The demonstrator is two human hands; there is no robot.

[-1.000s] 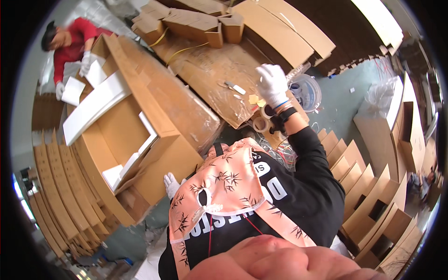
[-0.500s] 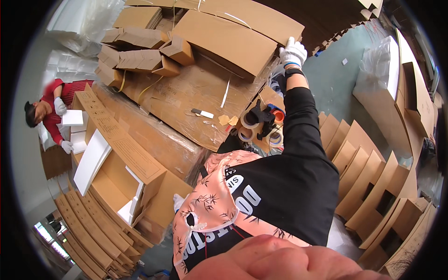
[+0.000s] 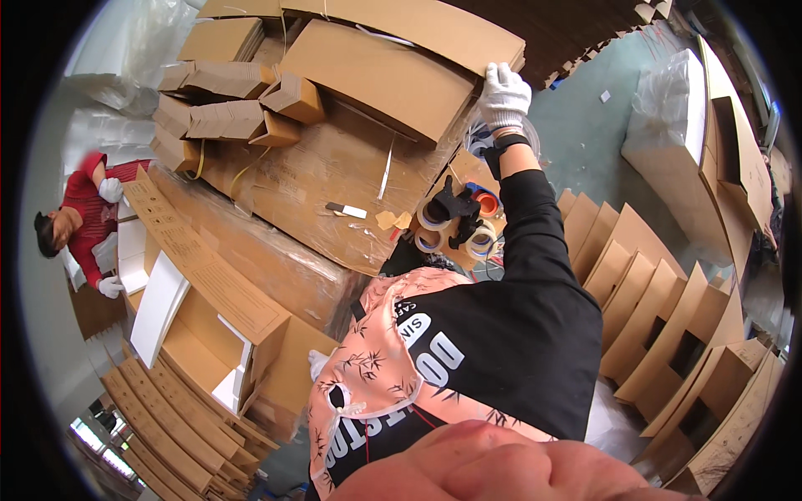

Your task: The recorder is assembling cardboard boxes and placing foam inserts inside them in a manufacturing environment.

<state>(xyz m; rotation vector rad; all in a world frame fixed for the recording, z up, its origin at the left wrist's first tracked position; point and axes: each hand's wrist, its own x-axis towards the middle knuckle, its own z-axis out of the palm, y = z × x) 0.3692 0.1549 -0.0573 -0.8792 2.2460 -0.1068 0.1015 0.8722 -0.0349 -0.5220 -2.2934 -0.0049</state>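
Observation:
My right hand (image 3: pixel 505 96), in a white knit glove, reaches far forward with its fingers closed over the corner of a flat brown cardboard sheet (image 3: pixel 426 29). That sheet lies on top of a stack beside another large cardboard panel (image 3: pixel 376 79). Only a bit of my left hand (image 3: pixel 317 361), also gloved in white, shows past my pink apron. It is beside an open cardboard box (image 3: pixel 200 334), and its fingers are hidden. White foam panels (image 3: pixel 160 305) stand in this box.
Tape rolls (image 3: pixel 480 240) and black gloves (image 3: pixel 455 204) lie on a small stand near my right forearm. Folded cardboard pieces (image 3: pixel 225 117) sit far left on the wrapped pallet. A co-worker in red (image 3: pixel 92 225) stands at the box's far end. Cardboard partitions (image 3: pixel 652 317) stand at right.
The view has shifted slightly, while my right hand stays at the cardboard corner. The white block at the co-worker's upper hand no longer shows there.

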